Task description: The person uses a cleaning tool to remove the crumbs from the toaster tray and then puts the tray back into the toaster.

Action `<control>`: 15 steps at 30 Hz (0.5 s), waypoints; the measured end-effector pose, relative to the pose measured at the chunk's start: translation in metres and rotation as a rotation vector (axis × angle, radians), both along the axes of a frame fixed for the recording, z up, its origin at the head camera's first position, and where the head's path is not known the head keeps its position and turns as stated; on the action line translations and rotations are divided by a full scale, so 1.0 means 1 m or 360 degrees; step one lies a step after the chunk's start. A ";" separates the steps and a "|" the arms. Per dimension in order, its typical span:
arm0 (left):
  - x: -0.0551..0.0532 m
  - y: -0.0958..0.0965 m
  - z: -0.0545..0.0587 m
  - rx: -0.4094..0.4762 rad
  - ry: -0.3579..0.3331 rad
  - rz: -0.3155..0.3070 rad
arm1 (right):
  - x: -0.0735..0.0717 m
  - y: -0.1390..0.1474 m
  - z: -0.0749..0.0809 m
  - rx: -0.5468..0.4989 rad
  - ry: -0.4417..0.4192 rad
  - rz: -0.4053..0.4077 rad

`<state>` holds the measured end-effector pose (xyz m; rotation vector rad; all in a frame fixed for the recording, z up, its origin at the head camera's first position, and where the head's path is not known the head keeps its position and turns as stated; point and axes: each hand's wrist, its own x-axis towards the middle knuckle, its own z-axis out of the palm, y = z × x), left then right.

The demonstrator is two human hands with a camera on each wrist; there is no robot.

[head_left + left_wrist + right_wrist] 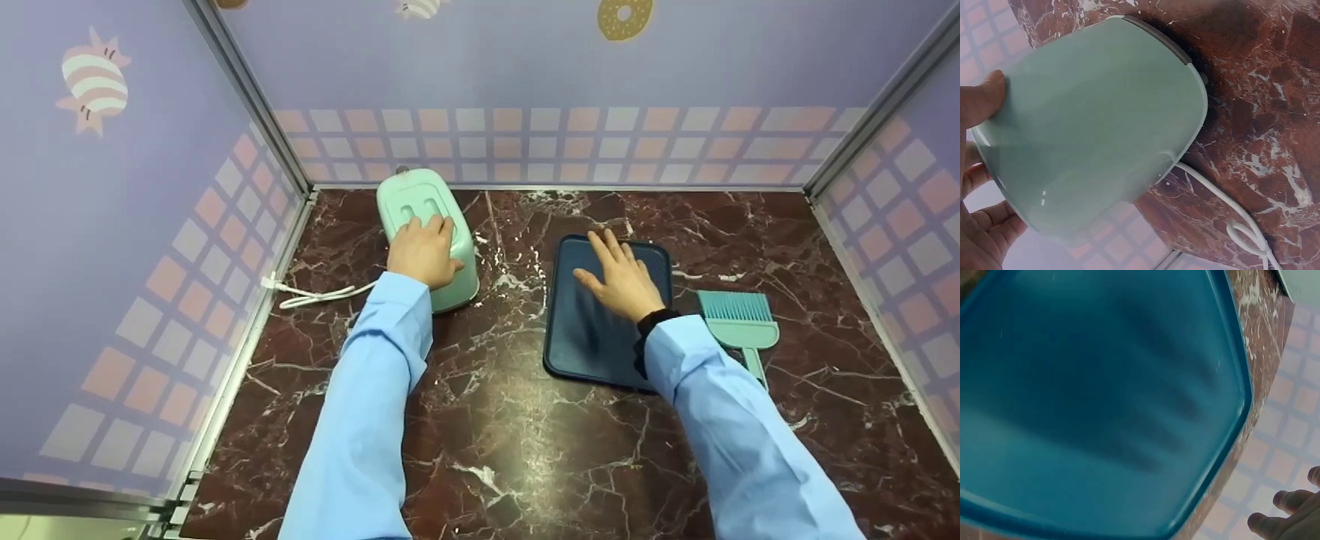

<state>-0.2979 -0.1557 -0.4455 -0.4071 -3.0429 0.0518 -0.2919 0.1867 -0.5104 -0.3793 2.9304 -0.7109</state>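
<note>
A mint-green toaster stands at the left on the marble-patterned table, its lidded top facing up. My left hand rests on that top, fingers extended over the lid and thumb out at the right-hand edge. From the left wrist, the thumb lies against the toaster's end wall. Right of it, a dark blue rectangular tray lies flat. My right hand hovers over the tray with its fingers spread, holding nothing. The hand's blurred shadow falls on the tray's surface.
A white cord leads left from the toaster toward the side panel. To the tray's right lies a green brush, bristles facing away, its handle partly behind my right sleeve. Purple panels with checkered bands enclose the table at the back and sides.
</note>
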 end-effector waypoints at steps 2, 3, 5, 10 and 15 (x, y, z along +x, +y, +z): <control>0.000 0.001 -0.002 -0.0002 0.0023 0.0010 | 0.001 -0.006 -0.004 -0.0002 -0.0023 0.0004; 0.000 0.002 -0.004 -0.0002 0.0039 0.0017 | 0.002 -0.010 -0.006 -0.0004 -0.0031 0.0005; 0.000 0.002 -0.007 -0.0003 0.0081 0.0030 | 0.003 -0.019 -0.009 -0.0027 -0.0048 0.0025; 0.003 0.003 -0.015 -0.0019 0.0208 0.0063 | 0.008 -0.040 -0.015 -0.0124 -0.0068 0.0098; 0.003 0.007 -0.021 -0.0069 0.0305 0.0079 | 0.011 -0.056 -0.021 -0.0218 -0.0094 0.0128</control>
